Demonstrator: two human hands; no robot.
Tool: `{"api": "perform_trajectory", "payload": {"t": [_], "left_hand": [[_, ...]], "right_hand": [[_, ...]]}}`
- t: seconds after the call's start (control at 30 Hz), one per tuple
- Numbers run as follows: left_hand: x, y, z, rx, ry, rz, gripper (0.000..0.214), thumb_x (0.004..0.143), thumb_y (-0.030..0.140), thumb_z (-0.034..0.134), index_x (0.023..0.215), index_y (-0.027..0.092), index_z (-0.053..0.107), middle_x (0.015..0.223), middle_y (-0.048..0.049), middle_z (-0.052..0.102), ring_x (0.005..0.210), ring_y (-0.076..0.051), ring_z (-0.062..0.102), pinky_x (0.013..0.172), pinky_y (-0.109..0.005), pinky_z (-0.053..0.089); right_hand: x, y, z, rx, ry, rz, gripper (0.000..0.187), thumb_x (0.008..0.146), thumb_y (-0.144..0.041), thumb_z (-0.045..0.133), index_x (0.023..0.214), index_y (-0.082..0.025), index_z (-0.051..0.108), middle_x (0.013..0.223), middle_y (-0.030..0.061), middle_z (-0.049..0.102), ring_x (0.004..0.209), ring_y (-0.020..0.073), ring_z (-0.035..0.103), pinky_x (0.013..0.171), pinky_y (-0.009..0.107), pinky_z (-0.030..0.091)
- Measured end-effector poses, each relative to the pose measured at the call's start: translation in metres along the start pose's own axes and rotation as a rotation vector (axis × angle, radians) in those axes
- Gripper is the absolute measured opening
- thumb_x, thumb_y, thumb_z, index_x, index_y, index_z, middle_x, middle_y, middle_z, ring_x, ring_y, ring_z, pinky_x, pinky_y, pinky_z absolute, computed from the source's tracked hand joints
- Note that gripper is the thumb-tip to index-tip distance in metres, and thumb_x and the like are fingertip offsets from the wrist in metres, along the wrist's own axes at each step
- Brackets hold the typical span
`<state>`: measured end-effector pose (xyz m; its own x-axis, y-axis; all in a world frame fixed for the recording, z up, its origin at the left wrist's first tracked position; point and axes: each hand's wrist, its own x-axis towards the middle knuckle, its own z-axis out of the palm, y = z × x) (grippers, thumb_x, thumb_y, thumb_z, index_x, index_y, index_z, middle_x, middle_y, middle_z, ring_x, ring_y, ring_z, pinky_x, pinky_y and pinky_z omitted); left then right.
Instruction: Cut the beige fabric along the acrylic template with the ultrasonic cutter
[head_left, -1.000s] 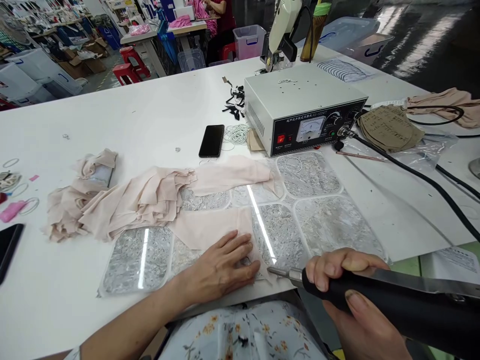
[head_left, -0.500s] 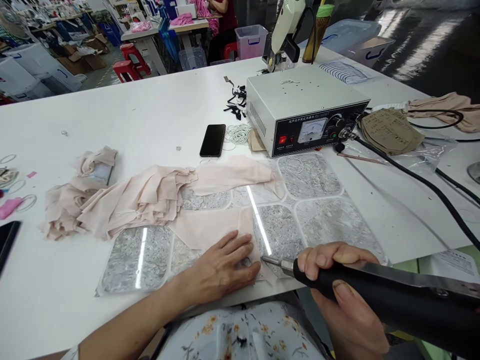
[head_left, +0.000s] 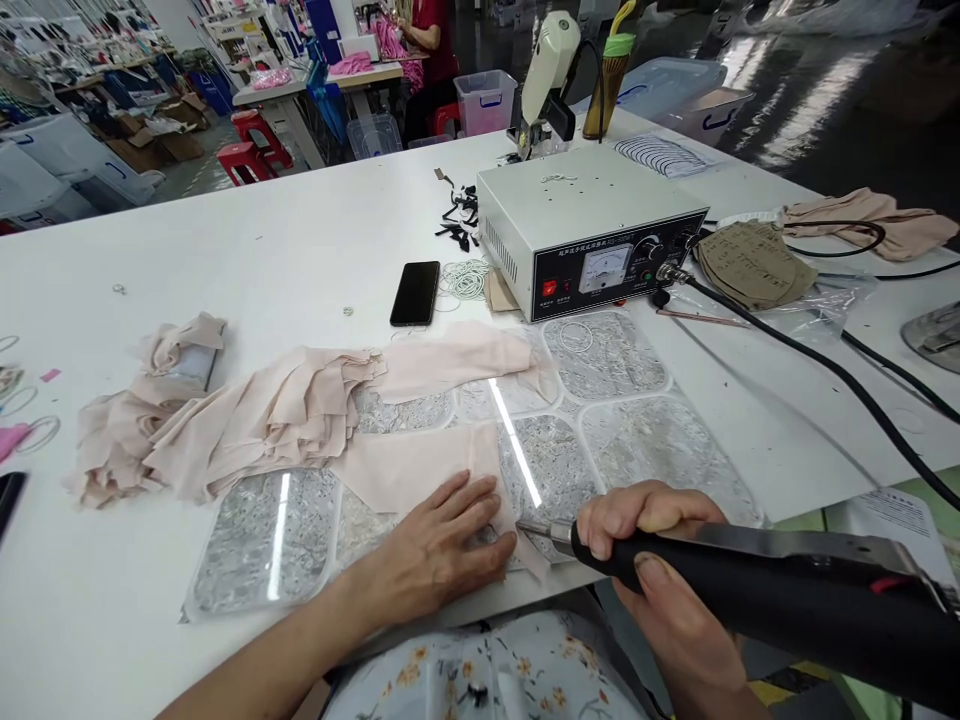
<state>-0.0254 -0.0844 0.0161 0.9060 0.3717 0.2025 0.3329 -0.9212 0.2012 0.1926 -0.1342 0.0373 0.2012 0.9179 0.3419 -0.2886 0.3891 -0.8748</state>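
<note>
My left hand (head_left: 450, 545) lies flat with fingers spread on a pale pink fabric piece (head_left: 412, 462), pressing it against a grey stone-patterned mat (head_left: 645, 445). Gripped in my right hand (head_left: 660, 550) is a black handheld ultrasonic welder (head_left: 780, 590). Its thin metal tip points left and meets the fabric's right edge, close to my left thumb. Whether the tip presses on the cloth or hovers just over it, I cannot tell. A heap of similar fabric pieces (head_left: 277, 415) sits to the left, and another strip (head_left: 457, 362) stretches across the mat behind my left hand.
A welder control box (head_left: 592, 230) stands behind the mat, its black cable (head_left: 810, 350) curving down the right side. Near it lie a phone (head_left: 415, 293), elastic cord (head_left: 465, 280) and brown card templates (head_left: 757, 262). A bottle (head_left: 609, 90) stands farther back. Another person (head_left: 431, 60) sits beyond the table.
The camera view has shifted slightly. My left hand stays on the fabric, and the welder's tip remains at nearly the same spot by the fabric's right edge.
</note>
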Motion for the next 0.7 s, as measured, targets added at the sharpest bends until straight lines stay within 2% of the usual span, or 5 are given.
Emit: {"api": "perform_trajectory", "payload": {"t": [0.27,0.7], "left_hand": [[-0.001,-0.002,0.002,-0.013,0.004,0.009,0.024,0.095,0.029,0.055,0.117,0.019,0.058,0.118,-0.0115,0.057,0.13,-0.03,0.045,0.109,-0.049,0.04],[0.001,-0.002,-0.001,-0.022,0.021,0.01,0.023,0.096,0.029,0.052,0.115,0.018,0.059,0.116,-0.012,0.059,0.129,-0.029,0.046,0.108,-0.049,0.04]], "right_hand": [[0.005,0.014,0.0,0.094,0.101,-0.082,0.01,0.086,-0.021,0.055,0.096,-0.023,0.052,0.081,-0.0007,0.053,0.061,0.0112,0.055,0.061,0.035,0.053],[0.01,0.022,0.002,0.123,0.115,-0.065,0.012,0.085,-0.02,0.055,0.097,-0.022,0.053,0.082,-0.0009,0.053,0.063,0.0114,0.056,0.06,0.034,0.051]]}}
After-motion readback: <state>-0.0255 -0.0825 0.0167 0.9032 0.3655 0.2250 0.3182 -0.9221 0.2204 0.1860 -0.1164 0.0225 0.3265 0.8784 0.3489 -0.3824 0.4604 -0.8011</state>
